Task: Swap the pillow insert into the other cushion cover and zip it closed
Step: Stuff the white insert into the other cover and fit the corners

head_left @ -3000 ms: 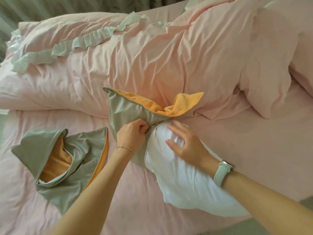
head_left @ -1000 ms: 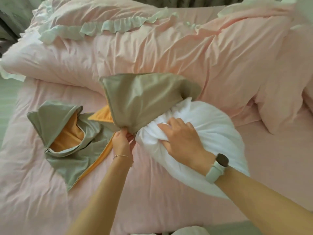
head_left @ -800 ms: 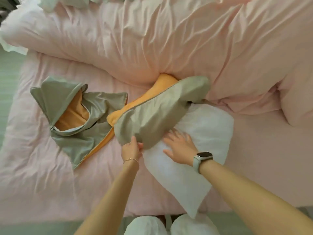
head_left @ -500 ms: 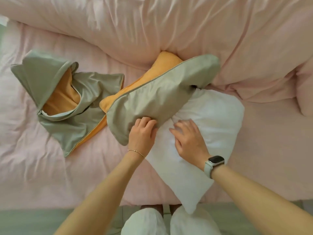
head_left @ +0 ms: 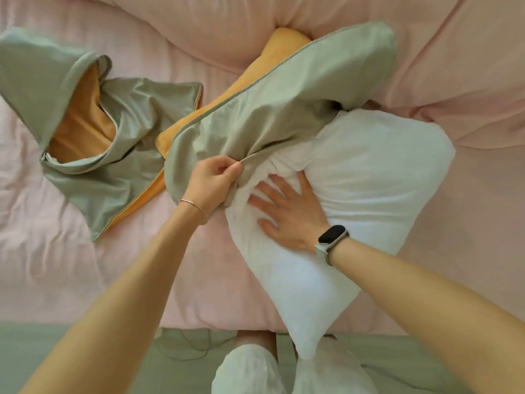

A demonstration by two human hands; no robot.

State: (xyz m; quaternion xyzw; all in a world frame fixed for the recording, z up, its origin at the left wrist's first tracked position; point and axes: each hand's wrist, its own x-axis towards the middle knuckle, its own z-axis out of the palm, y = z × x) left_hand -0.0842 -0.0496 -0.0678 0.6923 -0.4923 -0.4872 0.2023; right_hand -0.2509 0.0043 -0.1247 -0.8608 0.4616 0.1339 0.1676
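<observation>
A white pillow insert (head_left: 366, 189) lies on the pink bed, its upper left corner tucked into a grey-green cushion cover (head_left: 284, 109) with an orange reverse side. My left hand (head_left: 213, 180) pinches the edge of that cover's opening. My right hand (head_left: 289, 211) presses flat on the insert with fingers spread, just beside the opening. A second grey-green and orange cover (head_left: 93, 132) lies empty and crumpled to the left, its zip open.
A rumpled pink duvet (head_left: 312, 21) is heaped along the back of the bed (head_left: 85, 265). The bed's near edge runs across the bottom, with my legs in white trousers (head_left: 250, 373) and a grey-green floor below.
The insert's corner has gone further into the cover. My left hand shifted from resting on the cover to pinching its opening edge. My right hand spread flat on the insert.
</observation>
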